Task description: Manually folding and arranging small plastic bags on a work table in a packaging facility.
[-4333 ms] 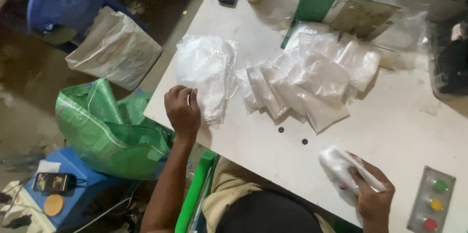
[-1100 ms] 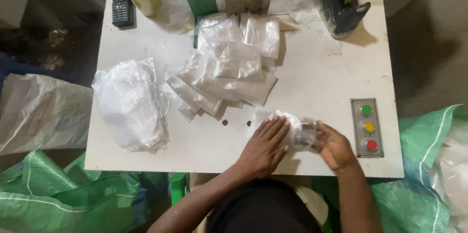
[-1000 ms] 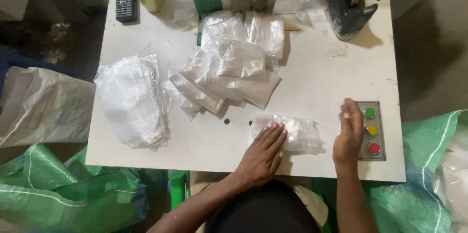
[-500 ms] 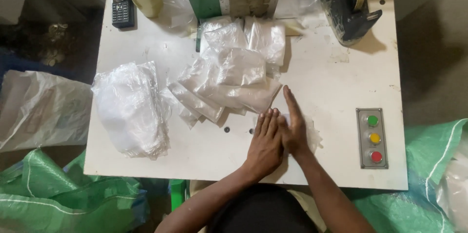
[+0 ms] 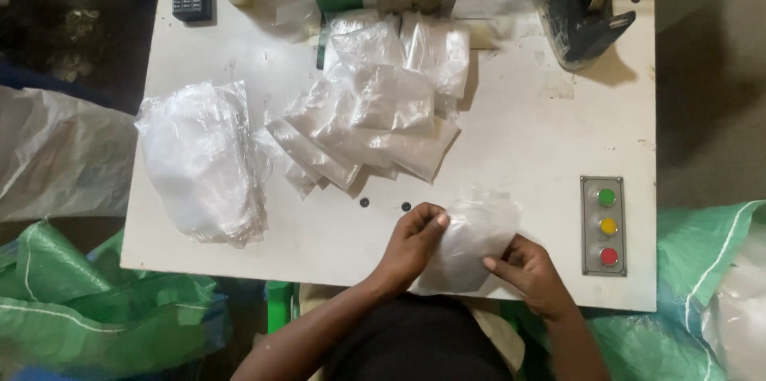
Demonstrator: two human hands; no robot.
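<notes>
Several things lie around the hands: up and to the left a loose heap of empty clear bags (image 5: 206, 159), straight above a fanned pile of filled packets (image 5: 375, 122), and just right a panel of three coloured buttons (image 5: 608, 225). Between the left hand (image 5: 411, 247) and right hand (image 5: 531, 273) sits a clear plastic packet (image 5: 467, 241), crinkled and translucent, pinched by both at the white table (image 5: 527, 142) near its front edge.

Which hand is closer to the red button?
Right. The right hand is just left of the red button, holding the clear bag. The left hand grips the bag's far side, farther off.
</notes>
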